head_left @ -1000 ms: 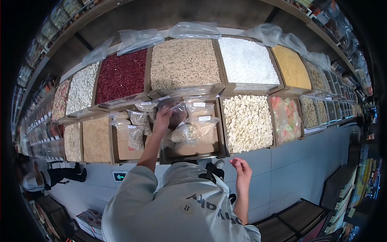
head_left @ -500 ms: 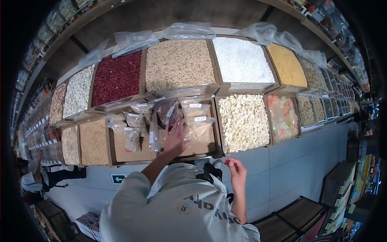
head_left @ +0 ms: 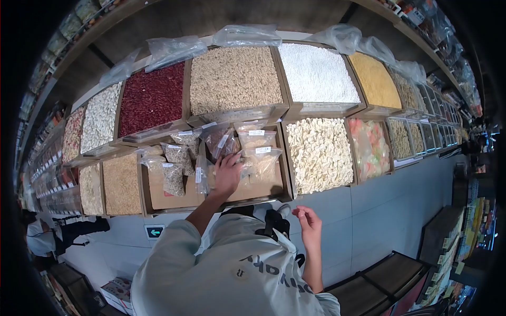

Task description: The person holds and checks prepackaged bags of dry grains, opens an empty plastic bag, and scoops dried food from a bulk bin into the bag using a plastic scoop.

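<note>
Under your left hand point(head_left: 227, 176), in the right-hand tray point(head_left: 258, 195), lies one pale bag point(head_left: 246, 173), partly hidden by your fingers. Those fingers are spread and laid over it, not closed round it; you can't tell how firmly they press. Just behind is one dark red bag point(head_left: 213, 138), with two labelled tan bags point(head_left: 266, 166) to its right, one in front of the other. The left-hand tray point(head_left: 163, 201) has three labelled speckled bags point(head_left: 174, 181).

Your handling looks partway through: labelled bags already lie grouped by contents, while the pale bag is under your touch. What's left can't be counted.

Your right hand point(head_left: 310, 220) hangs in front of the bins, loosely curled; whether it holds anything, you can't tell. Farther out are one bin of red beans point(head_left: 153, 97), one of tan beans point(head_left: 234, 79), and one other person point(head_left: 42, 237), far left.
</note>
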Tool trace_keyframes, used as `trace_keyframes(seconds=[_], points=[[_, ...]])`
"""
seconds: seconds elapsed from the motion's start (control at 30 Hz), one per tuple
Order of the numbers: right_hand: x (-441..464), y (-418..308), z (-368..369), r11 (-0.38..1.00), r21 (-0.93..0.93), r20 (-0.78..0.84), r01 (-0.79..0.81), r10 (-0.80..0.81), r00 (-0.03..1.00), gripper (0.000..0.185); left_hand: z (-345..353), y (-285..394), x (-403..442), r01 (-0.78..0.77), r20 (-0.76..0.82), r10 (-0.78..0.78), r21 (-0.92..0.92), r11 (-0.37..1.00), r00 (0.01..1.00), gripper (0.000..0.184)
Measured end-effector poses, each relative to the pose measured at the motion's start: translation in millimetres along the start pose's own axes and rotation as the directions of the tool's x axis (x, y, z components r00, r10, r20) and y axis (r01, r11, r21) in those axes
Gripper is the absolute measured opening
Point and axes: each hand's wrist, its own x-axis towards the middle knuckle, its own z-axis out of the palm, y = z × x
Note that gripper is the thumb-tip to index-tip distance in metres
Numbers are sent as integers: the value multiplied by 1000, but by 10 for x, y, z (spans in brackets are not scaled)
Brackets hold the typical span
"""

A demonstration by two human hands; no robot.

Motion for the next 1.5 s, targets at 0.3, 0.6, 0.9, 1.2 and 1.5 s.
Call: trace_keyframes(seconds=[0.3,0.6,0.9,1.2,1.5], points=[[-163,132,293,997,44,50,-64,62,997,28,-753,156,-4,-16,-114,-46,-492,870,992,17],[-595,-151,622,925,377,324,-57,-74,943,61,-1086,1200,-924,430,558,-66,-705,-565,827,18],[-1726,63,952,999,-14,358,34,-27,933,29,-1458,857,-1908,390,579,-243,-748,-537,778,27],[-2667,-472,1086,941,336,427,-35,-119,896,14,-1761,523,-3018,531,621,272,-278,-801,735,66],[-3039,-730,2239,971,164,450,174,-231,863,15,-2748,-232,-3774,158,340,-122,-688,-709,933,66]])
